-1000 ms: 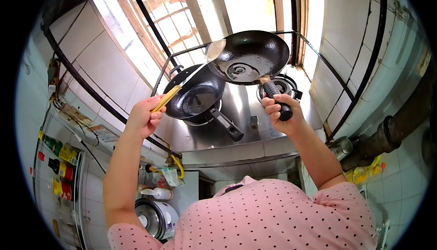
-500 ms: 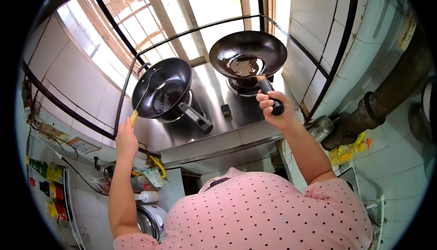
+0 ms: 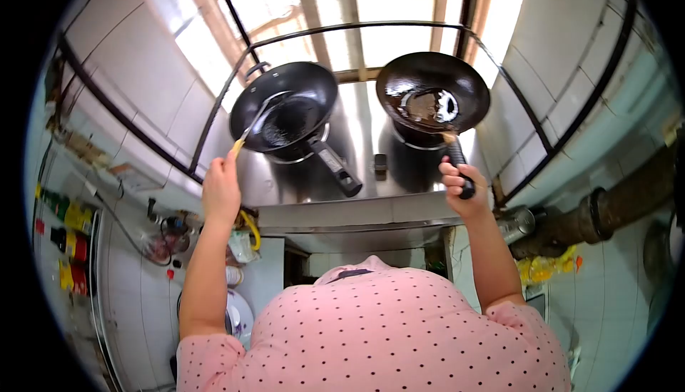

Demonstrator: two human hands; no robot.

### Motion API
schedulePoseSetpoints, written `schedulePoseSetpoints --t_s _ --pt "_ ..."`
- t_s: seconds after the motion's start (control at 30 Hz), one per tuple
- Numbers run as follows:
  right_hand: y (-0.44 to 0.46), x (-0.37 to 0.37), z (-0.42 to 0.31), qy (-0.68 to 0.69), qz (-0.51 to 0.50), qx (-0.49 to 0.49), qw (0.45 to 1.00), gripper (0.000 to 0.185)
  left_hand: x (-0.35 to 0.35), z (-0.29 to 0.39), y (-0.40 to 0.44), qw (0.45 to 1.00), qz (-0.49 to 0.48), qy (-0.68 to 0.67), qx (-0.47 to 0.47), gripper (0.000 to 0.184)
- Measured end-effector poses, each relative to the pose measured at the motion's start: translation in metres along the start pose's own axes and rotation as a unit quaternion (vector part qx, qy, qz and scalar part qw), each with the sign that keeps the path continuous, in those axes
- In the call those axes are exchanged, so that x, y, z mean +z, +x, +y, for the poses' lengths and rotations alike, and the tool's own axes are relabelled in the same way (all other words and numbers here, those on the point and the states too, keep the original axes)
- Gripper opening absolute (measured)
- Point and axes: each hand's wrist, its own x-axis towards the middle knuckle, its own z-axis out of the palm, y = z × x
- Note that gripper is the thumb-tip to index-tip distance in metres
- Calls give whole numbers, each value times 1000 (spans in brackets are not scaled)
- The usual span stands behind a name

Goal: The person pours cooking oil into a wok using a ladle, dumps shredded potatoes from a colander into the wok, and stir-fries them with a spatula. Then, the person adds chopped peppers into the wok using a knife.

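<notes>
Left hand (image 3: 222,191): pinching a yellow-handled utensil (image 3: 256,119); liable to drop it if held loosely.
Left wok (image 3: 303,85): on the stove's (image 3: 362,124) left side, utensil dipped inside; apt to swivel if pushed hard.
Right hand (image 3: 468,186): wrapped around the right wok's handle (image 3: 457,155).
Right wok (image 3: 428,73): at stove's right; apt to slop its shiny liquid (image 3: 422,106) if jerked or tilted.

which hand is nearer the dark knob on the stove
Right. The right hand, gripping a pan handle, is right of the knob; the left hand, holding the spatula, is farther off to its left.
</notes>
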Motion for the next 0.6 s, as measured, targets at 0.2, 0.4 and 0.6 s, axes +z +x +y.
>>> schedulePoseSetpoints --t_s 0.2,0.4,0.6 --pt "0 4 2 0 7 -18 1000 30 -37 -27 -11 995 3 77 62 40" --pt "-1 8 7 -69 39 -42 996 47 -114 -43 -19 987 -26 79 141 34" --pt "-8 -8 12 -69 73 -74 992 62 -71 -25 -3 989 17 10 146 31"
